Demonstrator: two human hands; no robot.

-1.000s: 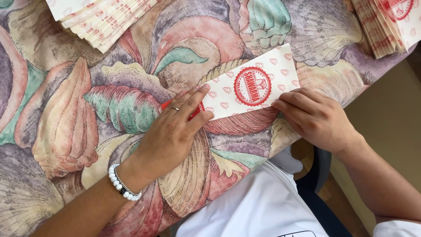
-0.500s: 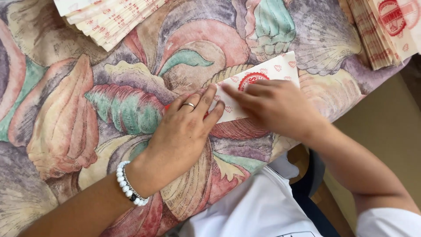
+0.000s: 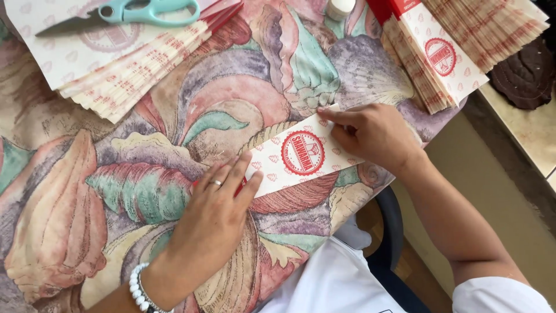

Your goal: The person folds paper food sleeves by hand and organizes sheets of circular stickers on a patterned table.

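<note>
I had both hands down on a single white paper sleeve [image 3: 298, 157] that lay flat on the table [image 3: 145, 191], near its front edge and roughly in the middle of my view. The sleeve was long and narrow, printed with small pale red hearts and a round red stamp at its centre, and it sat at a slight slant, its right end higher than its left.

My left hand [image 3: 211, 217] lay palm down with the fingers stretched out and close together, the fingertips pressing the sleeve's left end against the cloth. A ring showed on one finger, a white bead bracelet [image 3: 139, 290] circled the wrist, and a sliver of red peeked out from under the fingertips; I could not tell what it belonged to.

My right hand [image 3: 370, 134] rested on the sleeve's right end, fingers curled, the forefinger and thumb drawn together at the upper right corner. Whether they actually pinched the paper edge or only pressed on it, I could not tell.

The table wore a cloth with large leaf shapes in pink, green and mauve. At the upper left a fanned stack of the same printed paper [image 3: 116, 64] lay well apart from my hands, with teal-handled scissors [image 3: 124, 13] resting on top. At the upper right sat another fanned stack [image 3: 457, 52].
</note>
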